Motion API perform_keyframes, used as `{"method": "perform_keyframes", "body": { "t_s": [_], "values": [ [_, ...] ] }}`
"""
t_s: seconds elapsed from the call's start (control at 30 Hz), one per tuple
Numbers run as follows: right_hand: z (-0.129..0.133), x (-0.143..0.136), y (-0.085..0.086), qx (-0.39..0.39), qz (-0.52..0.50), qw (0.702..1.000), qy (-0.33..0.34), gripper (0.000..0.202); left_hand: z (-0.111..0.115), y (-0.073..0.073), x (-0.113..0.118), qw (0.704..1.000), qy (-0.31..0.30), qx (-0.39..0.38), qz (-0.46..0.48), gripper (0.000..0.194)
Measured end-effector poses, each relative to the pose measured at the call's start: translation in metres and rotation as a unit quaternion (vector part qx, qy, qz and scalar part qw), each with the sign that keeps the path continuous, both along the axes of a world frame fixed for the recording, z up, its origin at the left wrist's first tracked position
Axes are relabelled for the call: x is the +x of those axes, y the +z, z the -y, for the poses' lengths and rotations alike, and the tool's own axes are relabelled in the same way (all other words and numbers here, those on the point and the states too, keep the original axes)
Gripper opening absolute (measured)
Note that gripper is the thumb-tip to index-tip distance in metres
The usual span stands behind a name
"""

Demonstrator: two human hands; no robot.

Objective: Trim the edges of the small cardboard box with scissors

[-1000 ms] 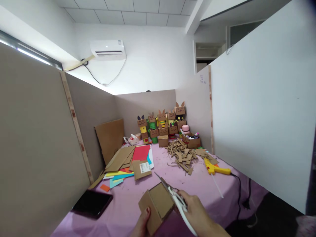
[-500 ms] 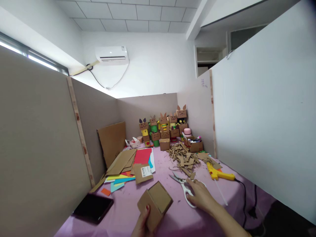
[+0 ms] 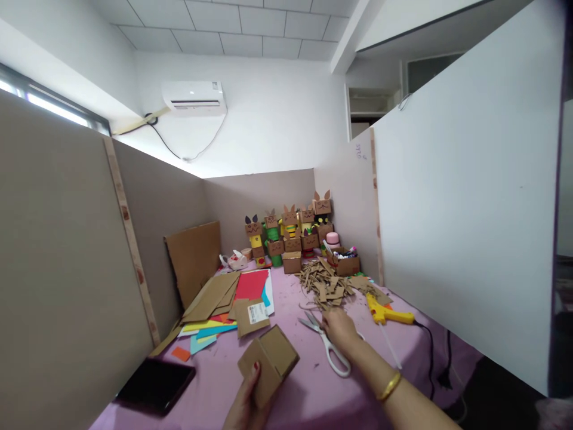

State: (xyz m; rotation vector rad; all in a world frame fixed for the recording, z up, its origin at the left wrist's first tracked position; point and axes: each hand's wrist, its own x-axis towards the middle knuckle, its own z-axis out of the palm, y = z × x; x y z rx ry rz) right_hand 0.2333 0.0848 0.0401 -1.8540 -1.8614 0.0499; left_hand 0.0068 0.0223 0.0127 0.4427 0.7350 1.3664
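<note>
Pink table (image 3: 286,382), left hand (image 3: 244,406) gripping box (image 3: 268,361) — seemingly

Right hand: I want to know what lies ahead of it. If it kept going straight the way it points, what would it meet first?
Probably the heap of cardboard scraps, just beyond the right hand; the scissors lie beside it, not ahead. Depth is uncertain.

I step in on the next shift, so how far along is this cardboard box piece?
Done: the cardboard box is folded into shape, and the scissors lie flat on the pink cloth. In hand: the left hand grips the box, while the right hand rests by the scissors near the scrap pile. Left: unlike the finished figures, the box is plain, with no ears or face.
</note>
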Motion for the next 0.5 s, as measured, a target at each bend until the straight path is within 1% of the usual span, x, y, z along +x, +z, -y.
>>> {"method": "perform_keyframes", "body": {
  "t_s": [0.1, 0.2, 0.27, 0.37, 0.43, 0.5],
  "values": [
    [-0.015, 0.006, 0.008, -0.008, 0.002, 1.0, -0.024, 0.025, -0.001, 0.0, 0.0, 1.0, 0.0, -0.016, 0.0, 0.068],
    [-0.021, 0.015, 0.009, -0.023, 0.005, 0.999, -0.031, 0.028, 0.0, 0.0, 0.0, 1.0, -0.005, -0.002, 0.004, 0.068],
    [-0.019, 0.016, 0.004, -0.047, 0.008, 0.999, -0.013, 0.027, -0.001, -0.002, 0.0, 1.0, -0.009, 0.009, 0.012, 0.068],
    [-0.014, 0.009, -0.009, -0.073, 0.008, 0.997, 0.014, 0.027, -0.004, -0.007, -0.002, 1.0, -0.01, 0.007, 0.021, 0.068],
    [-0.013, 0.004, -0.015, -0.068, -0.002, 0.997, 0.019, 0.026, -0.007, -0.011, -0.003, 1.0, -0.01, -0.001, 0.02, 0.069],
    [-0.016, 0.004, -0.016, -0.051, -0.022, 0.998, 0.016, 0.025, -0.008, -0.013, -0.004, 1.0, -0.016, -0.007, 0.024, 0.07]
  ]
}}
